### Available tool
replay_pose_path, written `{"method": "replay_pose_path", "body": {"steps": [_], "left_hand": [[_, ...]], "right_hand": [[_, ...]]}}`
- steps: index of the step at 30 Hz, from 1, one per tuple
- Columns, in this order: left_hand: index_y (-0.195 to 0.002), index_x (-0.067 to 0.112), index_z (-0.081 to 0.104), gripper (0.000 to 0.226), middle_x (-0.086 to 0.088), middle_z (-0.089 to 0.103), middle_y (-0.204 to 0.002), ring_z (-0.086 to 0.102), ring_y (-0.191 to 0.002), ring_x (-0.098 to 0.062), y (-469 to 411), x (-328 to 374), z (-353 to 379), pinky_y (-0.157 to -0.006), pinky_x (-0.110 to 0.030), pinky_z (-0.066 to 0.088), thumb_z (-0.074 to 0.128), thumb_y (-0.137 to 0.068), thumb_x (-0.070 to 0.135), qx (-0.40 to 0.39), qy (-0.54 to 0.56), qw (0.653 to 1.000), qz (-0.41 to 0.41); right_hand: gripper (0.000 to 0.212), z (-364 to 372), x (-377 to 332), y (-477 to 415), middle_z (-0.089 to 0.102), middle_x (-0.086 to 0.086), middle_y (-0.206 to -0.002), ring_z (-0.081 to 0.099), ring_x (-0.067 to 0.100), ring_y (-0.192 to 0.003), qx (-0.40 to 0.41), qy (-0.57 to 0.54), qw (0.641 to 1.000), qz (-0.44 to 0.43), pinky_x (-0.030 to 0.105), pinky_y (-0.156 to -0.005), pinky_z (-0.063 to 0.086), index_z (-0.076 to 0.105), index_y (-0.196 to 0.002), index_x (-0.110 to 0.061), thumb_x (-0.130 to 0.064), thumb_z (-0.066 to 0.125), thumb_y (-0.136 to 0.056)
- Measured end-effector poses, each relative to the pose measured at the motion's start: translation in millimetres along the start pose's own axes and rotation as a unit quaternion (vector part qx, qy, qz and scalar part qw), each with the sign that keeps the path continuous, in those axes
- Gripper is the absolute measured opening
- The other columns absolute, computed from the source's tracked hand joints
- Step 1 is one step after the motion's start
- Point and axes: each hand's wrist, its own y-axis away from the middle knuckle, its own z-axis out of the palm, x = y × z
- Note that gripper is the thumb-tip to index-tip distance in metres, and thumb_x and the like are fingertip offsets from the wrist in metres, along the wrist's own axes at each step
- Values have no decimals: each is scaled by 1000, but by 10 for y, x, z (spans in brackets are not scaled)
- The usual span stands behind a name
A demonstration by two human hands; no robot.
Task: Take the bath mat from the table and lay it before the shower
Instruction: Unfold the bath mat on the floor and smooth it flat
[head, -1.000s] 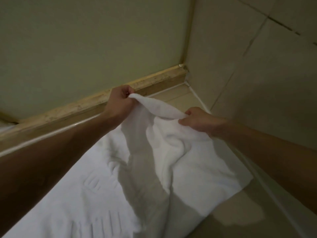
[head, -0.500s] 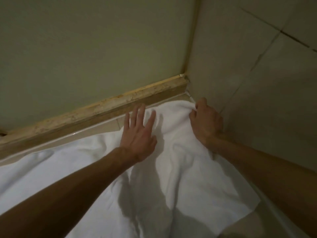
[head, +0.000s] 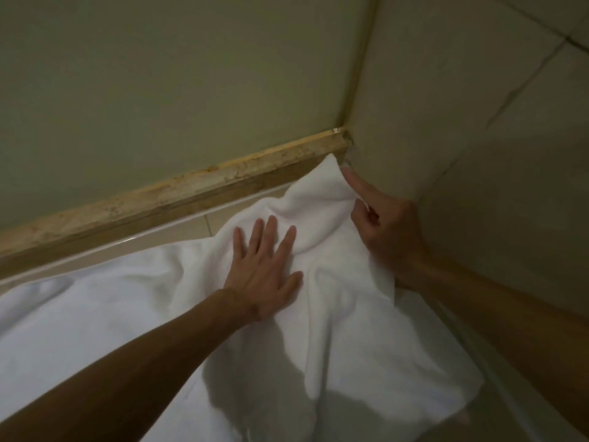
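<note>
The white bath mat [head: 127,314] lies rumpled on the tiled floor, spread along a stone threshold with its far corner pushed up into the wall corner. My left hand [head: 264,269] rests flat on the mat, fingers spread, holding nothing. My right hand [head: 382,228] is at the mat's right edge by the wall, index finger pointing into the corner and the other fingers curled against the cloth; a real grip on the edge cannot be made out.
A worn yellowish stone threshold [head: 178,199] runs across below a frosted panel [head: 175,74]. A tiled wall [head: 478,122] closes the right side. A strip of bare floor tile [head: 178,231] shows between mat and threshold.
Both hands let the lifted corner down onto the floor. The left hand went flat on the mat, and the right hand pushed the corner further into the wall corner.
</note>
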Motion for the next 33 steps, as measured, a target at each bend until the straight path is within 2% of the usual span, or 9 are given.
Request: {"method": "replay_pose_path", "body": {"steps": [3, 5, 7, 10, 13, 17, 21, 29, 33], "left_hand": [[-149, 32, -15, 78, -9, -16, -159, -20, -144, -28, -2, 31, -32, -109, -51, -24, 11, -84, 67, -8, 8, 1000, 0], [-148, 33, -16, 78, -9, -15, -159, -19, -144, -28, -16, 42, -51, -111, -53, -21, 11, -83, 66, -23, 11, 1000, 0], [-147, 34, -18, 78, -9, -16, -159, -20, -144, -28, -41, 41, -60, -112, -53, -19, 11, -83, 66, -34, 13, 999, -1], [-147, 33, -19, 76, -10, -17, -158, -19, -144, -29, -60, 34, -56, -112, -51, -18, 13, -85, 64, -42, 10, 999, 1], [-149, 28, -17, 71, -12, -16, -159, -20, -144, -30, -44, 16, -54, -110, -51, -20, 9, -89, 57, -13, -13, 1000, -7], [-149, 30, -16, 71, -13, -24, -156, -26, -141, -33, -10, -102, -72, -108, -58, -20, 7, -89, 62, -4, -46, 997, -64], [-147, 36, -19, 77, -10, -26, -156, -28, -140, -31, 43, -152, -21, -108, -61, -20, 2, -82, 72, -25, -43, 998, -49], [-147, 36, -20, 79, -10, -27, -155, -30, -140, -33, -120, -32, 32, -105, -65, -20, -4, -80, 74, -24, -26, 997, -67], [-148, 33, -16, 76, -10, -24, -156, -28, -140, -33, -154, 13, -15, -106, -64, -20, 6, -86, 70, -42, -3, 997, -65]], "right_hand": [[54, 17, 64, -13, 54, 4, -59, 50, 23, -51, -67, 78, 990, 95, 32, -53, 43, 35, -145, -24, -17, 47, -93], [57, 48, 143, -42, 66, 18, -87, 61, 36, -75, -158, 178, 948, 211, 38, -67, 47, 23, -149, -25, -26, 44, -96], [53, 81, 116, -111, 59, 19, -118, 57, 38, -104, -242, 239, 901, 270, 41, -86, 46, 25, -147, -21, -29, 42, -97], [48, 161, -109, -94, 40, 18, -139, 38, 34, -126, -311, 304, 880, 191, 41, -103, 30, 36, -138, -16, -34, 43, -94], [54, 297, -402, 197, 15, 19, -155, 12, 31, -143, -364, 233, 897, 98, 40, -114, 12, 30, -144, -16, -38, 39, -95], [68, 505, -474, 480, -5, 21, -157, -3, 33, -145, -432, 222, 863, 140, 51, -114, 5, 8, -151, -16, -52, 25, -96], [75, 549, -285, 501, -9, 19, -157, -8, 32, -145, -417, 256, 859, 151, 55, -113, 2, -4, -151, -19, -55, 24, -91], [79, 396, 150, 314, -16, 6, -158, -12, 27, -145, -442, 230, 861, 105, 46, -116, 0, -9, -150, -29, -61, 31, -89], [82, 325, 303, 211, -21, 3, -157, -16, 25, -144, -479, 215, 847, 86, 44, -116, -2, -13, -148, -34, -57, 38, -89]]}}
